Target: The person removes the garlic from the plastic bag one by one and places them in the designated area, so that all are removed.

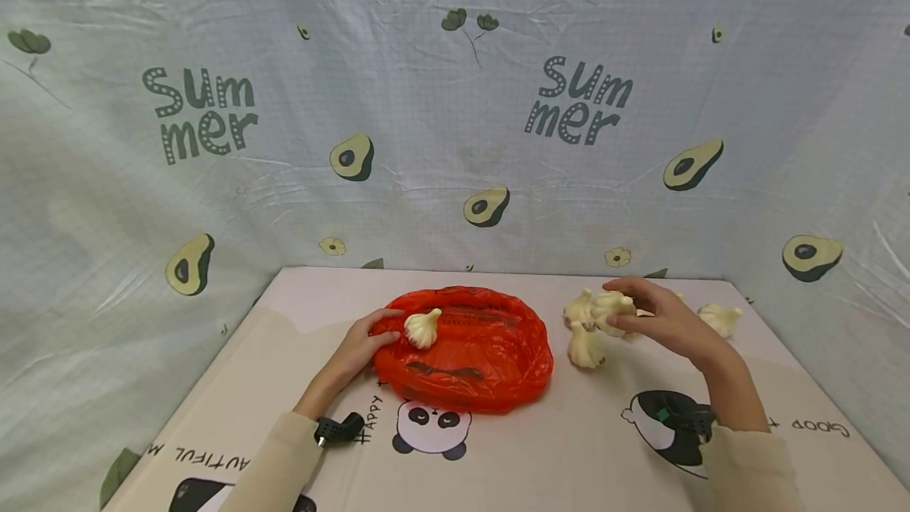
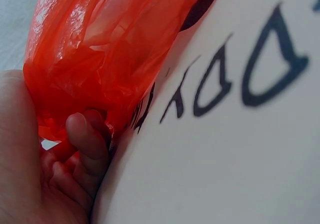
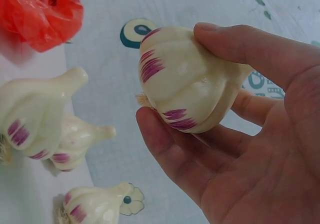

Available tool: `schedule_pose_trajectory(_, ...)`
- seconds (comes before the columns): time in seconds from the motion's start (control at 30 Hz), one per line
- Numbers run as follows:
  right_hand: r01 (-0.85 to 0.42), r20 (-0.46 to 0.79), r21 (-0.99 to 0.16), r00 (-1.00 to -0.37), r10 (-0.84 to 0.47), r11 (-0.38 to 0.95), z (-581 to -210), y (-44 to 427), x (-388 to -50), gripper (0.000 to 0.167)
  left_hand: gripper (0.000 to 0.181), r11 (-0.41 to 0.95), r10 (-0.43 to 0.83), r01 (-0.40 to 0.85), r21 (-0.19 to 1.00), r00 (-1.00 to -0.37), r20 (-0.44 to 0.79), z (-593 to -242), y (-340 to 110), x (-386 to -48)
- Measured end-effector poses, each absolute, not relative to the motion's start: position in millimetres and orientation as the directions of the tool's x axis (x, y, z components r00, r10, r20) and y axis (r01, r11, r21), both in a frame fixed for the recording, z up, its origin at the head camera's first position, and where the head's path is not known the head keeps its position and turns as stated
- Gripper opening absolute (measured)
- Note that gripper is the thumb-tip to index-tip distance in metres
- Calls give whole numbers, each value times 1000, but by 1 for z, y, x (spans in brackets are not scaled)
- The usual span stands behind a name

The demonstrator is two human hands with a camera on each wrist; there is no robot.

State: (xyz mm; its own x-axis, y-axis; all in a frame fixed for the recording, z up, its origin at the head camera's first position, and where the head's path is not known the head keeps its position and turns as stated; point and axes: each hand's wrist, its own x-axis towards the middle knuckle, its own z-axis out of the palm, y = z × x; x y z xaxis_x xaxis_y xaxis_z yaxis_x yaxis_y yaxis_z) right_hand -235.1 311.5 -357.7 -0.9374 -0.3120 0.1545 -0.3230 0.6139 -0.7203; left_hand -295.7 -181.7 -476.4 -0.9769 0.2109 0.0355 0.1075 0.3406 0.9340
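Note:
A red plastic bag (image 1: 498,354) lies spread on the table with its mouth open upward and its rim rolled. One garlic bulb (image 1: 423,329) rests inside it at the left. My left hand (image 1: 360,348) grips the bag's left rim; in the left wrist view its curled fingers (image 2: 87,139) are against the red film. Right of the bag, my right hand (image 1: 668,324) holds another garlic bulb (image 3: 185,81) between thumb and fingers, above the table. Close under and beside it sit a garlic bulb (image 1: 586,348) in front and another garlic bulb (image 1: 578,310) behind.
One more garlic bulb (image 1: 720,319) lies farther right, beyond my right hand, which partly covers others. The table (image 1: 540,457) has a printed cover with pandas and lettering. A hanging printed sheet (image 1: 419,101) encloses the back and sides.

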Motion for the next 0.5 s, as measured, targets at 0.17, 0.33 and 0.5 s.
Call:
schedule_pose_trajectory(0.17,-316,151,-712,-941,-303,627,-358,314,-235,50,44,343,210,107,933,-977,35,-477,-183,-296)
schedule_pose_trajectory(0.33,-316,152,-712,-941,-302,627,-359,316,-235,50,44,349,209,104,932,-977,30,-477,-183,-296)
schedule_pose_trajectory(0.5,-306,141,-719,-944,-299,624,-359,318,-236,50,44,349,211,102,932,-977,28,-475,-183,-295)
